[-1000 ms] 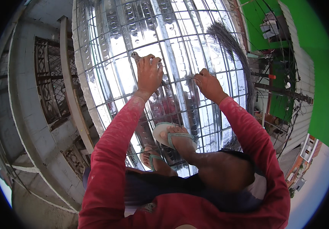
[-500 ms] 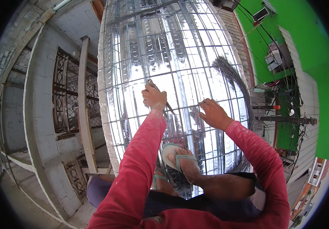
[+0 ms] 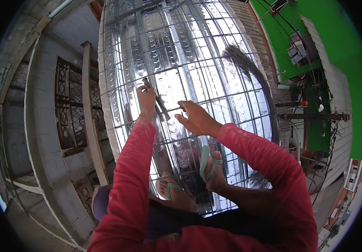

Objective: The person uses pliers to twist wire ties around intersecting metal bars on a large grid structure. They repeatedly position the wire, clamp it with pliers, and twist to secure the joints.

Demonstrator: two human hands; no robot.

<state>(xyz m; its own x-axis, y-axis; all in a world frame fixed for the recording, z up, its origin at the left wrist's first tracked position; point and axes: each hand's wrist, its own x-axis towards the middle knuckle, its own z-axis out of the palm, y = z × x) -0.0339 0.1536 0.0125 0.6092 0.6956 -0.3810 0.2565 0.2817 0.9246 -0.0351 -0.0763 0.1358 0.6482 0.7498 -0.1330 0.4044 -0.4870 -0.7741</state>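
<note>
Right hand [image 3: 197, 119] nearer diagonal pincers [image 3: 160, 102]; jaws forward

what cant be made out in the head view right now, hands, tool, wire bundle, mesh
All in the head view:
Part of the pliers-like tool: covered by the left hand; its tip is too small to read.
Right hand: seen from above, contact with the mesh is unclear.
Wire bundle: partly behind the right sleeve.
Mesh's far end: cut off by the top edge.
</note>
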